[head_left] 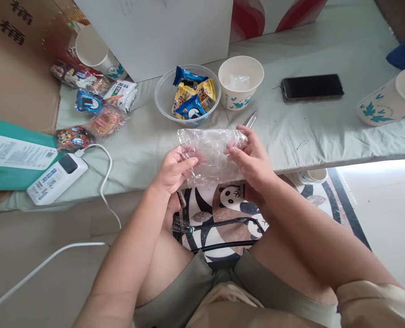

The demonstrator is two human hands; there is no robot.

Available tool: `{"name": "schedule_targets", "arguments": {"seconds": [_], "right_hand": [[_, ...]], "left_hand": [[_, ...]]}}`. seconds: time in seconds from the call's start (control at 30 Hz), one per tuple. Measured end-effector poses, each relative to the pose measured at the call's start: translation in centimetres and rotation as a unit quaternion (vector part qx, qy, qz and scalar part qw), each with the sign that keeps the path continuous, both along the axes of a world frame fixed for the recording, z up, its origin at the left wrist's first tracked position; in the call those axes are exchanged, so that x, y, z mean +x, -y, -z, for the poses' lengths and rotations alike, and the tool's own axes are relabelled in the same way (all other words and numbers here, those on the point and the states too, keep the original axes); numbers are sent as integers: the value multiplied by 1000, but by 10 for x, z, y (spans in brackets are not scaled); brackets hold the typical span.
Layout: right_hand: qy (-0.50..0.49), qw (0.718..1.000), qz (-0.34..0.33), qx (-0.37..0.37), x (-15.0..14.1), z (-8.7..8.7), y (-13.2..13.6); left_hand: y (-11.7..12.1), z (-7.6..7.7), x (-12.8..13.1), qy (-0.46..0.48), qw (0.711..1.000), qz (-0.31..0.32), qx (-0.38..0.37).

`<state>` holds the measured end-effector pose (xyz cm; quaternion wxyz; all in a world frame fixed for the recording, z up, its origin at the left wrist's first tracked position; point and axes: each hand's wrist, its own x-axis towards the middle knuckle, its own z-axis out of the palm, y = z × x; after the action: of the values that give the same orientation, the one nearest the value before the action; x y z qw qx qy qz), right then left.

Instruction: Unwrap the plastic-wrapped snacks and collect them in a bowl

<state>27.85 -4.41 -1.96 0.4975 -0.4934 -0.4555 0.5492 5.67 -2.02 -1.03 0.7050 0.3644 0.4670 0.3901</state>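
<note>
A crinkled clear plastic bag (212,157) is stretched between my two hands over the table's front edge. My left hand (175,169) pinches its left side between thumb and fingers. On the right side, my right hand (252,157) grips it, the index finger reaching along the top corner. Just beyond the bag stands a clear round bowl (161,97) of small snack packs (190,107) in blue and yellow wrappers. Beside it is a paper cup (240,82) with some clear plastic inside. A slim metal tool (251,119) lies partly hidden behind my right hand.
A phone (312,87) and another paper cup (376,102) are to the right. At left lie several wrapped snacks (105,120), a white power bank (57,177) with a cable, and a green box (14,155). A white box (168,32) stands behind the bowl.
</note>
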Motion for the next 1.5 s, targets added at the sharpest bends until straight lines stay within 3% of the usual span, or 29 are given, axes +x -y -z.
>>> {"name": "schedule_targets", "arguments": {"seconds": [0.13, 0.27, 0.57, 0.77, 0.87, 0.93, 1.0, 1.07, 1.1, 1.17, 1.27, 1.37, 1.5], "right_hand": [[39, 993, -103, -36, 1, -4, 3], [2, 995, -88, -55, 1, -8, 6], [-114, 991, -64, -36, 5, -6, 4], [-54, 997, -37, -48, 6, -5, 5], [-42, 995, -61, -65, 4, -6, 5], [10, 995, -82, -63, 2, -8, 5], [56, 995, -70, -41, -1, -8, 5], [63, 997, -45, -9, -5, -9, 6], [54, 997, -46, 7, -7, -10, 7], [18, 996, -77, 32, -12, -11, 9], [-43, 986, -154, 51, -16, -12, 13], [-36, 984, -158, 66, -17, -10, 15], [48, 994, -54, 83, -14, -1, 13]], "left_hand": [[0, -3, -1, -11, 1000, -11, 6], [0, -5, -4, -70, 997, 29, 24], [-7, -7, -7, 1, 997, 16, 77], [-6, 4, -6, -75, 984, -41, 154], [-8, 12, -5, -83, 977, -72, 181], [-8, 18, -4, -138, 949, -142, 246], [-6, 23, -2, -224, 888, -235, 326], [0, 25, 2, -276, 847, -253, 377], [5, 25, 5, -275, 852, -224, 387], [13, 25, 13, -217, 895, -117, 371], [22, 23, 23, -92, 960, 25, 264], [23, 20, 29, -20, 984, 42, 172], [20, 18, 28, 13, 993, 18, 117]]}}
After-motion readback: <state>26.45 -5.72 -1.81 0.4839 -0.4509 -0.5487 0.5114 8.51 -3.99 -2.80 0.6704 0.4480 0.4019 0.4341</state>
